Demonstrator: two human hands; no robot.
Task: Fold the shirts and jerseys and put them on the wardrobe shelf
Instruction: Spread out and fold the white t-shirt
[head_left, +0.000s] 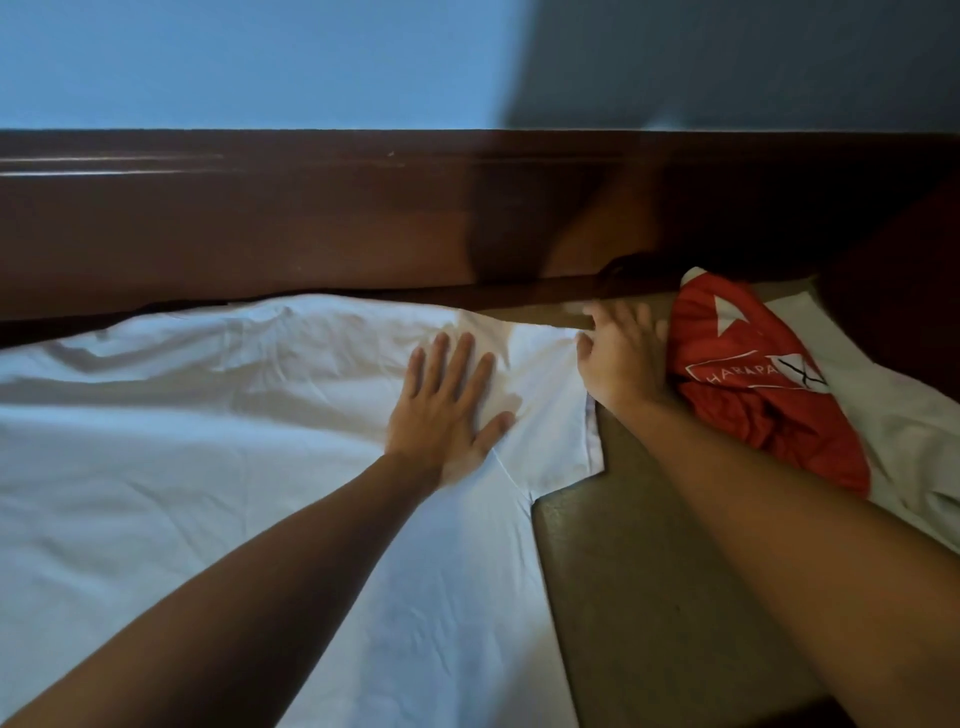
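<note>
A white shirt lies spread flat across the bed, its sleeve reaching right onto the tan mattress. My left hand presses flat on the shirt near the shoulder, fingers straight. My right hand is at the sleeve's far edge, fingers curled; whether it pinches the cloth I cannot tell. A crumpled red jersey with white lettering lies just right of that hand, on top of another white garment.
A dark wooden headboard runs across the far side of the bed, with a blue wall above it. The mattress's front right corner drops off at the lower right.
</note>
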